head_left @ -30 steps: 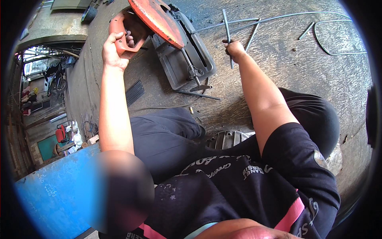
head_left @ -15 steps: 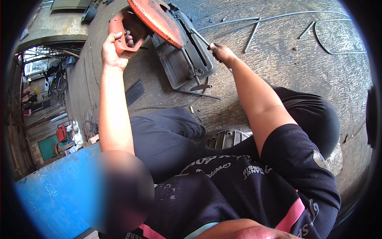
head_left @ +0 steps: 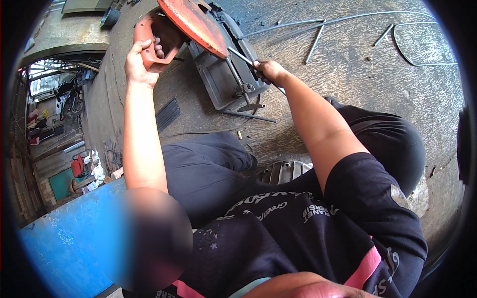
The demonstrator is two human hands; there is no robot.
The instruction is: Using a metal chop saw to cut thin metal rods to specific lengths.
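My left hand (head_left: 141, 63) is closed around the orange D-shaped handle (head_left: 143, 32) of a cut-off saw. The saw's scuffed orange blade guard (head_left: 196, 29) tilts over its grey metal base (head_left: 211, 85), which stands on the floor. At the base's near end is a screw vise (head_left: 245, 89). To the right, my right hand (head_left: 271, 72) grips a thin metal rod (head_left: 239, 54). One end of that rod points up and left, close to the guard's lower tip; whether it touches the blade is hidden. The other end sticks out below my hand.
A long bent metal rod (head_left: 362, 17) and short cut pieces (head_left: 314, 44) lie on the floor beyond my right hand. A dark ribbed plate (head_left: 168, 115) lies left of the saw base. My bent legs flank a grey metal casting (head_left: 283, 172). A blue panel (head_left: 64, 238) is at lower left.
My right hand has shifted left and slightly nearer with the rod, bringing its end towards the guard's tip. My left hand on the handle has hardly moved.
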